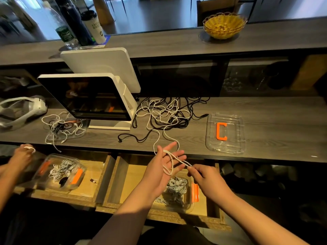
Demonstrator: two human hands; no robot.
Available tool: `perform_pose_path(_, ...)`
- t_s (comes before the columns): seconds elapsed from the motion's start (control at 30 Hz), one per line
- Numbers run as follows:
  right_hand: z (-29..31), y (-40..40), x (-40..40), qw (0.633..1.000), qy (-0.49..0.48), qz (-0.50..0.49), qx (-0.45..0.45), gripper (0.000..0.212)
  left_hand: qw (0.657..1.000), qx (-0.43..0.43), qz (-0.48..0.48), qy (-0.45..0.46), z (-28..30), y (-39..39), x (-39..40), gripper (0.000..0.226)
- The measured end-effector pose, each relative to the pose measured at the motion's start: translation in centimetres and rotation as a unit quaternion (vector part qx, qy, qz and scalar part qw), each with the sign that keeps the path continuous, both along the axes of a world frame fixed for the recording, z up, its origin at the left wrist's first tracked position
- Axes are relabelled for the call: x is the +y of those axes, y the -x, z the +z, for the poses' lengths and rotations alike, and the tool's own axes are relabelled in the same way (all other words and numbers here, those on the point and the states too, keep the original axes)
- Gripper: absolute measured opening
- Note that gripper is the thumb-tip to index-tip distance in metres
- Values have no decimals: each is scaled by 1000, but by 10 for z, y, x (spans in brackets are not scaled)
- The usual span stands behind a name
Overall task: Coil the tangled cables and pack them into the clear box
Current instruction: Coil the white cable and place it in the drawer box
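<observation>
The tabletop (247, 110) is carrying a big tangle of black and white cables (164, 115) right of the white monitor (92, 96), and a clear lid with an orange clip (224, 133) is lying further right. Near edge: an open drawer (208, 207) is holding the clear box (177, 193), already part filled with coiled cables. The step in hand is coiling, not packing. The left hand (164, 167) is held open, palm up, fingers spread, with loops of the white cable (169, 163) lying round them. The right hand (203, 175) is pinching the same cable just beside the left fingertips. The cable's far end is trailing up into the tangle. Next move likely needs another wrap round the left fingers while pulling slack free of the knot; snagging looks possible.
</observation>
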State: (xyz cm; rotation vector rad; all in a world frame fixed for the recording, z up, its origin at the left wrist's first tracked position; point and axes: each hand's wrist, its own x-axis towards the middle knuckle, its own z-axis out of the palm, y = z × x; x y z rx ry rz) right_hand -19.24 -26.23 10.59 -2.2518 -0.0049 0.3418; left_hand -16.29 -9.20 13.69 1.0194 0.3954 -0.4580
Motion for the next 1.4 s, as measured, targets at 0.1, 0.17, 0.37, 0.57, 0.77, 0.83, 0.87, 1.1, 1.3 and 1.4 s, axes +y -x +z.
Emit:
perform_pose_path(0.1,1,3,4,1000,-14,17,15,30,997,19,44,57,2,-4,1,55)
perform_pose_path(0.17,1,6,6,999,-30,28,29,30,999,9,38,21,0,-6,2,57)
perform_pose_path(0.37,8,12,14,997,-39,60,44,34,997,5,67,45,-6,-9,-1,58)
perform_pose_path(0.57,9,26,26,989,-54,105,93,35,977,30,167,130,-9,-22,3,57)
perform_pose_path(0.77,6,26,28,985,-54,130,101,43,984,11,166,61,-16,-33,6,55)
perform_pose_path(0.83,8,23,29,983,-43,149,94,48,992,0,126,23,-20,-33,5,52)
perform_pose_path(0.87,10,20,30,983,-39,157,88,48,995,-6,95,2,-22,-33,4,51)
perform_pose_path(1.1,33,-10,28,984,-46,174,1,19,981,-43,-111,-152,-22,-28,-3,50)
perform_pose_path(1.3,40,-29,20,988,-46,139,-48,11,970,14,-220,-103,-13,-27,-6,56)
perform_pose_path(1.4,44,-40,12,989,-60,105,-83,9,969,79,-230,-35,-7,-30,-8,59)
